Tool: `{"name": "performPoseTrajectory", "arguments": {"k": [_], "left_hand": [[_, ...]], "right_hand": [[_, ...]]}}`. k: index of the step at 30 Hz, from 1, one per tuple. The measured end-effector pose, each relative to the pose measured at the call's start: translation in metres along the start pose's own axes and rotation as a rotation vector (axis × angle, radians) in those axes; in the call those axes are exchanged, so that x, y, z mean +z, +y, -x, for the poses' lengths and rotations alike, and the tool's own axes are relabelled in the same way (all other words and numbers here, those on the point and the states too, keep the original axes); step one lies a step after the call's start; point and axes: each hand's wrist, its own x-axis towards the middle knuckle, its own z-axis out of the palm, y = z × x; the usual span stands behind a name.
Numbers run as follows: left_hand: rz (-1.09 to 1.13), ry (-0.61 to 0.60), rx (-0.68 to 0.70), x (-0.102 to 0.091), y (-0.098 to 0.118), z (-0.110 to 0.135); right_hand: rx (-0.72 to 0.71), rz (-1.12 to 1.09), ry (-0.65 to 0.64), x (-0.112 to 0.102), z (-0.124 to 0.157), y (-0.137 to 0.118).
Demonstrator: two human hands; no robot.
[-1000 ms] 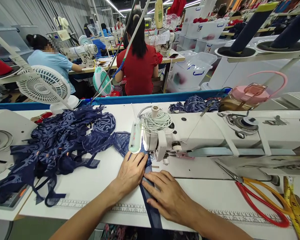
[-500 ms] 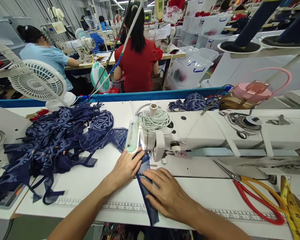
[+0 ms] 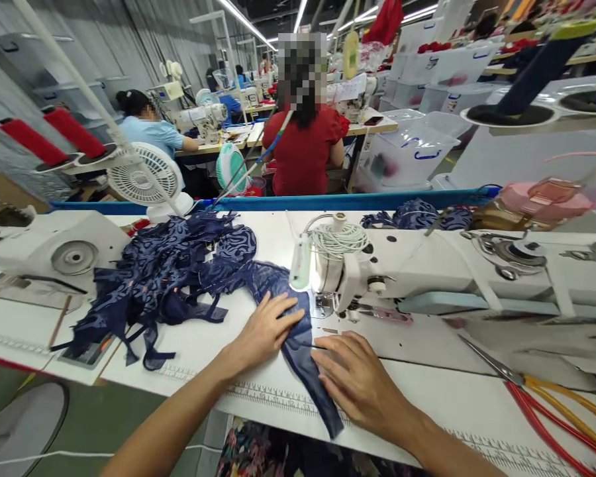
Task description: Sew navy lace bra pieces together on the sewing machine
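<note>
A dark blue sheer fabric piece (image 3: pixel 298 361) lies on the sewing table, its narrow tail running towards the front edge. My left hand (image 3: pixel 265 331) rests flat on it, fingers spread, just left of the presser foot (image 3: pixel 324 305). Fingertips of my right hand (image 3: pixel 355 377) touch the piece's right edge; they are stretched out and slightly apart, with the thumb partly hidden. The fabric's edge lies close beside the foot, and I cannot tell whether any of it is under there. The white sewing machine (image 3: pixel 427 265) reaches in from the right.
A heap of navy patterned fabric pieces (image 3: pixel 169 265) lies to the left, joined to the worked piece. Scissors (image 3: pixel 521 381) with red and orange handles lie at the right. Behind the table are a white fan (image 3: pixel 146 173), a pink-lidded bottle (image 3: pixel 546 199) and co-workers at other machines.
The view has turned left, so everything sits further right. The fabric, earlier at the presser foot, now spreads wider to its left. My left hand has drawn away from the foot.
</note>
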Motion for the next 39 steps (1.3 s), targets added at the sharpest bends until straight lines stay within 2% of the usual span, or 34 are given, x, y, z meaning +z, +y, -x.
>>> {"name": "performPoseTrajectory", "arguments": {"k": [2, 3, 6, 7, 9, 12, 15, 18, 21, 22, 25, 28, 31, 35, 39], "left_hand": [[0.065, 0.077, -0.062, -0.006, 0.009, 0.020], [0.110, 0.162, -0.177, -0.010, 0.013, 0.029], [0.222, 0.424, -0.717, -0.021, 0.013, 0.044], [0.242, 0.458, -0.854, -0.023, 0.010, 0.045], [0.277, 0.438, -0.965, -0.025, -0.001, 0.041], [0.332, 0.416, -0.982, -0.019, -0.015, 0.025], [0.394, 0.451, -0.985, -0.016, -0.018, 0.012], [0.475, 0.514, -0.958, -0.026, -0.007, 0.018], [0.524, 0.560, -0.924, -0.049, 0.015, 0.037], [0.539, 0.529, -0.904, -0.057, 0.025, 0.043], [0.724, 0.250, -0.789, -0.070, 0.054, 0.049], [1.095, 0.085, -0.795, -0.064, 0.075, 0.037], [1.291, 0.051, -0.860, -0.051, 0.081, 0.024], [1.328, 0.029, -0.867, -0.040, 0.087, 0.017], [1.361, 0.037, -0.840, -0.033, 0.095, 0.016]], "right_hand": [[-0.015, 0.006, 0.019, 0.001, 0.000, 0.001], [-0.024, 0.007, 0.026, 0.002, 0.000, 0.001], [-0.046, 0.004, 0.050, 0.003, -0.001, 0.000], [-0.049, 0.003, 0.056, 0.003, -0.001, -0.001], [-0.053, 0.004, 0.065, 0.004, -0.001, -0.002], [-0.058, 0.003, 0.082, 0.005, -0.001, -0.005], [-0.053, 0.010, 0.106, 0.006, 0.000, -0.005], [-0.054, 0.007, 0.117, 0.003, 0.001, -0.007], [-0.076, -0.062, 0.140, -0.008, -0.002, -0.017], [-0.081, -0.104, 0.159, -0.013, -0.005, -0.022], [-0.065, -0.236, 0.247, -0.026, -0.019, -0.041], [-0.006, -0.265, 0.297, -0.028, -0.029, -0.054], [0.060, -0.232, 0.275, -0.020, -0.028, -0.056], [0.095, -0.181, 0.227, -0.015, -0.020, -0.051], [0.050, 0.000, 0.176, -0.015, -0.018, -0.055]]}}
